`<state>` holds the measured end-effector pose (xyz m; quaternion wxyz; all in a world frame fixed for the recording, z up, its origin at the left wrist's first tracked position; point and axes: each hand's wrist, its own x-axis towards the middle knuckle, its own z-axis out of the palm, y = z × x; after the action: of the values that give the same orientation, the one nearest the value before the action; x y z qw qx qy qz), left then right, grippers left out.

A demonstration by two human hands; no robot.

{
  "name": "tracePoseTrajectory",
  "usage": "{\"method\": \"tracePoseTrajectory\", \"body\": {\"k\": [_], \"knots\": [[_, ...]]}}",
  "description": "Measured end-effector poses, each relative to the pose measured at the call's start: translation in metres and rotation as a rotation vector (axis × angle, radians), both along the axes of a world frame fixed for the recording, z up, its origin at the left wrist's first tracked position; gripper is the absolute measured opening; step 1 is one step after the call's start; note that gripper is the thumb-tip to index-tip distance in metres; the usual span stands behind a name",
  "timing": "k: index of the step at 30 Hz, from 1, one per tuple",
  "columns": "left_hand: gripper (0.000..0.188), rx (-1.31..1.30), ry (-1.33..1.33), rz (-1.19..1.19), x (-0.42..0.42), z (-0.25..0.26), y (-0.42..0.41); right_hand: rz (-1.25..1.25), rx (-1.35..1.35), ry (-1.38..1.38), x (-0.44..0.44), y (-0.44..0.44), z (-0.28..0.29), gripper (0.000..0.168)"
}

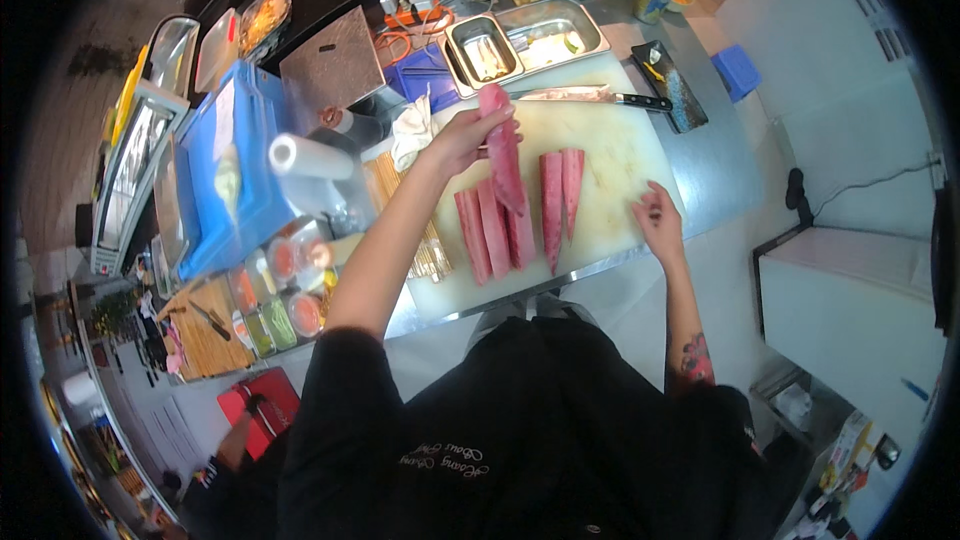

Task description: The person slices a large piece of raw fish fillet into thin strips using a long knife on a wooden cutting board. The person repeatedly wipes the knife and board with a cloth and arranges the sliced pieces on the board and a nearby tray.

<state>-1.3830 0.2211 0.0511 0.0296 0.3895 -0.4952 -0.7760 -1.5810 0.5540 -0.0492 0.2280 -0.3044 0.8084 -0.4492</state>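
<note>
My left hand (474,136) grips a long strip of pink raw fish (504,157) and holds it above the white cutting board (611,187). Below it, several similar fish strips (491,229) lie side by side on the board, partly hidden by the held piece. A little to their right are two narrower strips (552,202), tapering toward the board's front edge. My right hand (658,217) hovers at the board's right edge, fingers loosely curled, holding nothing. A knife with a black handle (643,101) rests along the far side of the board, its blade pointing left.
Behind the board stand steel pans (551,11). A dark tray (671,86) lies at the far right. Left are a bamboo mat (427,251), a white cloth (414,127), a wrap roll (311,157) and food containers (281,322). A co-worker's arm (236,439) shows lower left.
</note>
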Motion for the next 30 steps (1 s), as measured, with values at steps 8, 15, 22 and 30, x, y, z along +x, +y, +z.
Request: {"method": "tracePoseTrajectory", "body": {"k": [8,15,22,30], "knots": [[0.066,-0.155,-0.384,-0.096,0.002,-0.109,-0.046,-0.063,0.040,-0.157,0.025,0.088,-0.022,0.031],[0.062,-0.538,0.030,0.047,0.094,-0.059,-0.006,0.114,-0.102,-0.311,0.041,0.058,-0.014,0.020],[0.049,0.007,0.227,0.517,0.317,-0.002,0.175,0.573,-0.054,-0.384,0.088,-0.042,0.049,0.009],[0.051,-0.292,-1.378,0.557,0.579,-0.260,0.497,1.164,-0.140,-0.378,0.291,-0.137,0.100,0.018]]}}
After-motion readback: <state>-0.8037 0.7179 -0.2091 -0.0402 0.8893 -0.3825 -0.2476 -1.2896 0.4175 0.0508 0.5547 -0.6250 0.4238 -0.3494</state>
